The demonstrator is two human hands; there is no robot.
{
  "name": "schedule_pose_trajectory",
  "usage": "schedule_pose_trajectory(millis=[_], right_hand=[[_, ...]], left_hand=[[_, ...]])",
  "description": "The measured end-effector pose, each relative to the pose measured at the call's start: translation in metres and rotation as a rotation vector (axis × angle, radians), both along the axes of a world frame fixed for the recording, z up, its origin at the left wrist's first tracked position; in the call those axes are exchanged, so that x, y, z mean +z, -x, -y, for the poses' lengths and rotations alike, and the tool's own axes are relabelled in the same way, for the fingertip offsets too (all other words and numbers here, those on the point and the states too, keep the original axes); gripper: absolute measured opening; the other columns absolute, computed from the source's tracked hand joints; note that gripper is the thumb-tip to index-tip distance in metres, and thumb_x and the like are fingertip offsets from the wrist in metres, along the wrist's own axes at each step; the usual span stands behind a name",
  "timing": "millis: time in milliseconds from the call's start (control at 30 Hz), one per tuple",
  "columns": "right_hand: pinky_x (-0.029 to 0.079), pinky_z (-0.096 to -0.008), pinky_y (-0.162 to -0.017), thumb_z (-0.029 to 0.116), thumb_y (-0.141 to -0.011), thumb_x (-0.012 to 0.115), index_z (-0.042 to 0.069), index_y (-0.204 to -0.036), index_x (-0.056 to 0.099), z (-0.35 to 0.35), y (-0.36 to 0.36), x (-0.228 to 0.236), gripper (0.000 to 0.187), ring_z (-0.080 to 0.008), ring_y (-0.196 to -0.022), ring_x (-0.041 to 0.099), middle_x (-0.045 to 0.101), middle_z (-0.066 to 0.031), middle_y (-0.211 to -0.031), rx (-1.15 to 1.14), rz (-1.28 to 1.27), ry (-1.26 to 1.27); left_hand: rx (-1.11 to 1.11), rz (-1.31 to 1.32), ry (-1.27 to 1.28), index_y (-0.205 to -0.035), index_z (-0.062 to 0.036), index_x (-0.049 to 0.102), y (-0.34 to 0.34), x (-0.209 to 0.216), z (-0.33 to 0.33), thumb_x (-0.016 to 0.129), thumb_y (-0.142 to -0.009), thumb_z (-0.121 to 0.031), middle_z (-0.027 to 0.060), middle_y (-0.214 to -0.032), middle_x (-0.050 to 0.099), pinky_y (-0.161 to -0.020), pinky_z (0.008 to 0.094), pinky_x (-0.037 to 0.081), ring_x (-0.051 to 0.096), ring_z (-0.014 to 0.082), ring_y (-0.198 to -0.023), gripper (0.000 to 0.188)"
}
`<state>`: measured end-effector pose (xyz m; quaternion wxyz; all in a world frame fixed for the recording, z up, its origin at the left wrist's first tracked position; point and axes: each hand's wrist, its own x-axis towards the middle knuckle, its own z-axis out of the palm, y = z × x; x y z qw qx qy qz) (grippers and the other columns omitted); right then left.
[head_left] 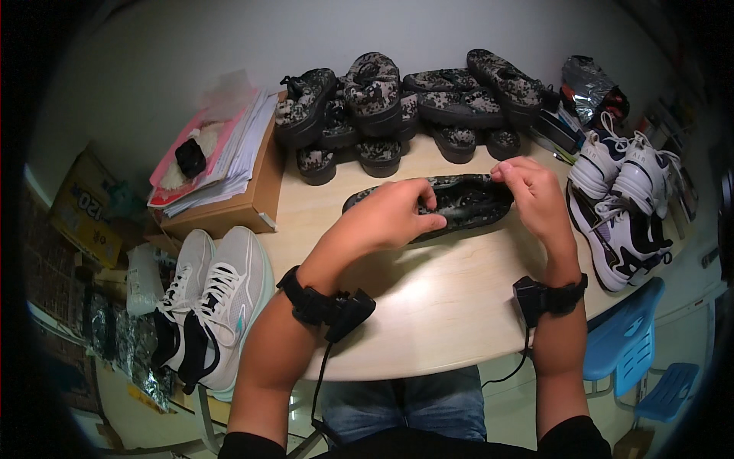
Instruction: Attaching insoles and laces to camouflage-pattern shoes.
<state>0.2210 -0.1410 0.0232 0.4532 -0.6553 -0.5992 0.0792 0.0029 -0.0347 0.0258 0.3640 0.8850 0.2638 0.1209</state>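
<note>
A camouflage shoe (466, 200) in black, grey and tan lies sideways on the table, raised a little at its heel end or resting there; I cannot tell which. Over its left part, my left hand (390, 216) is closed on the shoe, thumb and curled fingers at the edge of its opening. At the right end, my right hand (533, 190) pinches the heel rim between thumb and fingers. Both wrists carry black straps with small boxes and cables.
Behind stand several camouflage shoes (375, 96), piled up. To the left are a cardboard box (252, 199) with papers and grey sneakers (229, 291). On the right, white sneakers (612, 229) are stacked near the table's edge, with a blue chair (631, 336) below.
</note>
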Motion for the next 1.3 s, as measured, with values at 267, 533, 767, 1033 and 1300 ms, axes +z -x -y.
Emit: schedule_pose_trajectory(millis=[267, 533, 767, 1033, 1300], right_hand=[[0.02, -0.0477, -0.106, 0.031, -0.095, 0.047, 0.0, -0.079, 0.07, -0.006, 0.006, -0.021, 0.042, -0.0292, -0.123, 0.041, 0.059, -0.009, -0.123, -0.106, 0.459, 0.068], [0.041, -0.038, -0.094, 0.034, -0.094, 0.049, -0.002, -0.082, 0.07, -0.006, 0.003, -0.019, 0.043, -0.0356, -0.108, 0.055, 0.056, -0.0163, -0.126, -0.11, 0.357, 0.268], [0.043, -0.033, -0.089, 0.023, -0.078, 0.071, 0.0, -0.1, 0.062, 0.0, -0.014, -0.008, 0.033, -0.0258, -0.101, 0.057, 0.059, -0.0137, -0.113, 0.211, 0.046, 0.186], [0.037, -0.0297, -0.093, 0.005, -0.053, 0.08, 0.01, -0.085, 0.042, 0.0, -0.041, -0.007, 0.05, -0.0193, -0.105, 0.05, 0.055, -0.0102, -0.115, 0.253, -0.125, 0.183], [0.036, -0.0312, -0.099, -0.002, -0.051, 0.081, 0.012, -0.097, 0.048, 0.006, -0.042, -0.004, 0.058, -0.0203, -0.115, 0.046, 0.048, -0.0101, -0.124, 0.33, -0.468, -0.131]], left_hand=[[0.126, 0.147, -0.011, -0.093, -0.0018, 0.056, -0.001, -0.002, -0.004, 0.071, -0.078, -0.012, 0.001, -0.06, 0.048, -0.051, 0.0266, 0.036, 0.043, 0.009, -0.055, 0.024], [0.173, 0.257, -0.193, -0.093, -0.0017, 0.061, -0.005, -0.027, -0.016, 0.067, -0.079, -0.006, 0.0075, -0.062, 0.055, -0.055, 0.0288, 0.042, 0.051, 0.0138, -0.057, 0.016], [0.148, 0.191, -0.285, -0.089, -0.0014, 0.066, -0.005, -0.037, -0.02, 0.064, -0.08, -0.008, 0.0157, -0.077, 0.065, -0.066, 0.0357, 0.048, 0.061, 0.0275, -0.071, 0.012], [0.397, 0.545, -0.068, -0.088, 0.0017, 0.066, 0.014, -0.005, -0.046, 0.063, -0.086, -0.01, -0.0002, -0.068, 0.06, -0.053, 0.0212, 0.04, 0.051, 0.0049, -0.06, 0.013], [0.373, 0.523, -0.225, -0.097, -0.0008, 0.065, 0.025, 0.004, -0.053, 0.066, -0.086, -0.023, 0.0049, -0.088, 0.06, -0.071, 0.0268, 0.047, 0.057, 0.0128, -0.079, 0.025]])
